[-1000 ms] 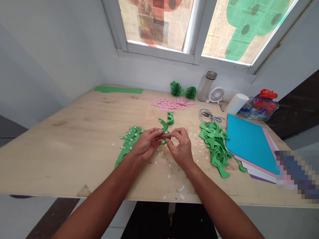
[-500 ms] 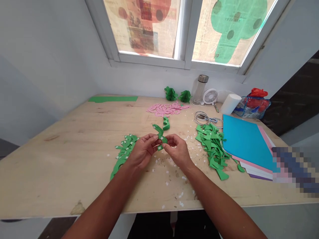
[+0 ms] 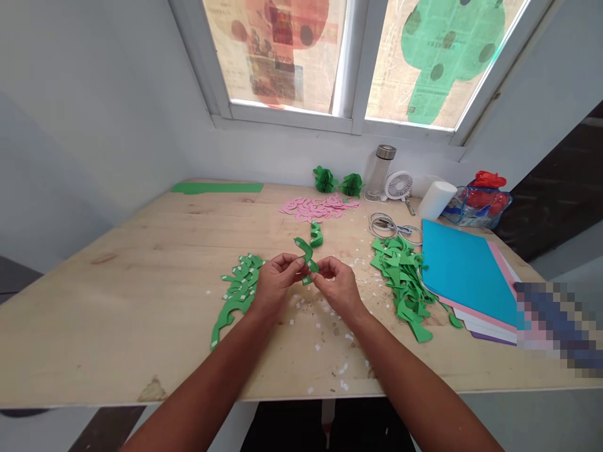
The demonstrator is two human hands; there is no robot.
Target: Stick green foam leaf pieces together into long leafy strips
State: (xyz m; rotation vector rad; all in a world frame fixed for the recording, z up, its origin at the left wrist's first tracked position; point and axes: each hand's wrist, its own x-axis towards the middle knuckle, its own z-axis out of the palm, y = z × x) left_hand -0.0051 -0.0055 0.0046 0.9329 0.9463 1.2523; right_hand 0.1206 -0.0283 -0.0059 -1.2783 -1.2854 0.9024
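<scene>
A curved green paper cutout point(image 3: 306, 248) with small white squares on it is held up over the table between both hands. My left hand point(image 3: 279, 276) pinches it from the left. My right hand point(image 3: 338, 284) closes its fingertips on the lower right edge of the cutout. Just beyond the hands lies a small stack of green wavy cutouts point(image 3: 316, 235). By my left hand is a spread of green cutouts point(image 3: 241, 282) bearing white squares, partly covered by my left arm. Tiny white paper bits point(image 3: 318, 326) are scattered beneath the hands.
Green scraps point(image 3: 400, 276) lie on the right, beside coloured sheets point(image 3: 466, 263) and scissors point(image 3: 391, 225). Pink cutouts point(image 3: 315, 207), two green paper shapes point(image 3: 325, 179), a bottle point(image 3: 380, 172), a fan point(image 3: 398, 184), a white roll point(image 3: 437, 199) and a bag point(image 3: 485, 201) line the back.
The held cutout has turned slightly and shows narrower now. Both hands keep their grip in nearly the same place, while the whole view has shifted a little.
</scene>
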